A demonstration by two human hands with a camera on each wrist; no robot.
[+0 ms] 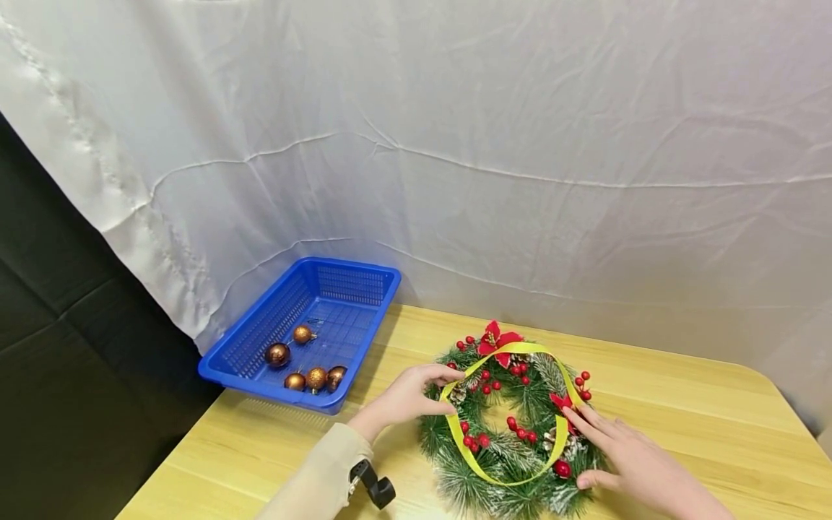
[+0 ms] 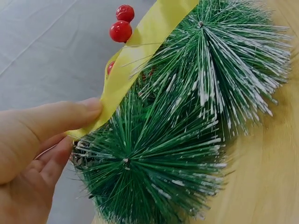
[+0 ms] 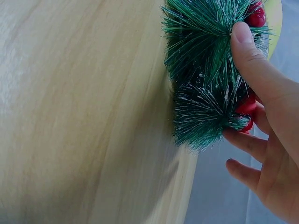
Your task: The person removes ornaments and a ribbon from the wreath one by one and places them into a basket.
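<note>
White cloth hung behind one pale wooden table; a dark panel stood to its left. We counted one wreath lying flat near the front edge of the table, green needles frosted white, with clusters of red berries, two red flowers and a few pine cones. One yellow ribbon looped over the wreath from its far side to its near side.

Our left hand rested at the wreath's left rim; in the left wrist view the thumb and curled fingers pinched the ribbon against the needles. Our right hand lay on the wreath's right side, fingers nearly straight across the top and thumb pressed to the outer needles, closed round nothing that we could see.

At the table's far left corner sat one blue basket, well apart from the wreath. Inside it we counted five copper baubles: three bunched at the near wall, two further back
</note>
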